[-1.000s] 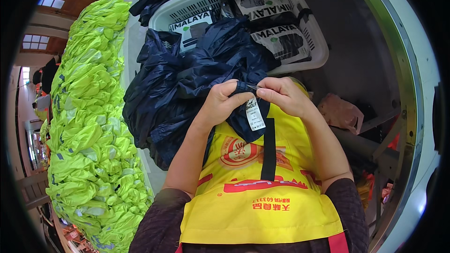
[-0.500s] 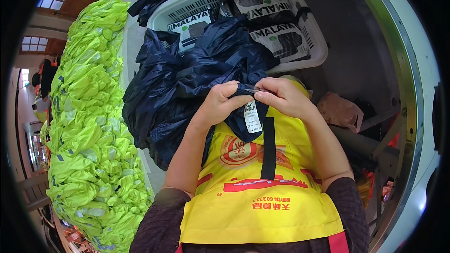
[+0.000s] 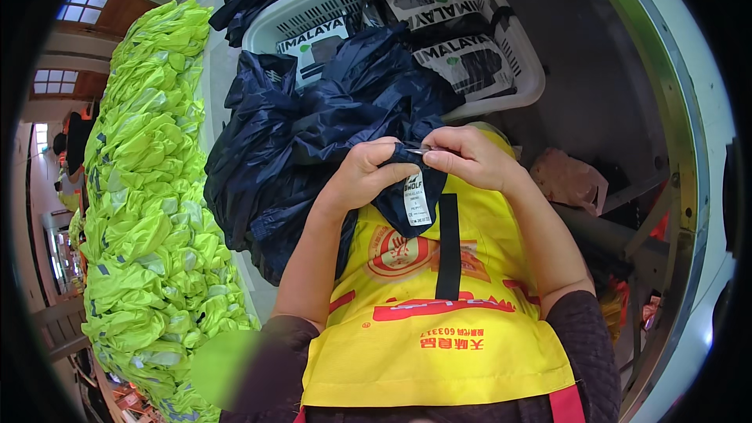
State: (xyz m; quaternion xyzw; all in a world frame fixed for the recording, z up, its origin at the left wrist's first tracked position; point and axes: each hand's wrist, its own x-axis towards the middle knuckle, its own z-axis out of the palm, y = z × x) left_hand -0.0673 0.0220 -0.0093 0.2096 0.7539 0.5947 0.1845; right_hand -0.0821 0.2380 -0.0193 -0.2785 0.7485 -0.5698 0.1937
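Observation:
A dark navy garment [image 3: 305,125] of thin shiny fabric lies bunched over my lap and the basket's front edge. My left hand [image 3: 368,171] pinches its edge between thumb and fingers, just above a white label [image 3: 415,198] sewn to it. Close beside, my right hand [image 3: 470,158] is closed on a small, thin metal tool [image 3: 421,150] whose tip touches the cloth at the left fingertips. Most of that tool is hidden in the fingers, so its exact kind does not show.
A white plastic basket [image 3: 535,70] beyond the garment holds printed packages [image 3: 462,63]. At left runs a long heap of bright yellow-green garments [image 3: 149,204]. A yellow apron [image 3: 439,376] covers my lap. A pinkish bag [image 3: 569,180] sits at right, inside a metal frame [image 3: 681,211].
Both hands keep their hold at the garment's edge, and the metal tool now shows more clearly. A blurred green and dark patch has appeared at the lower left.

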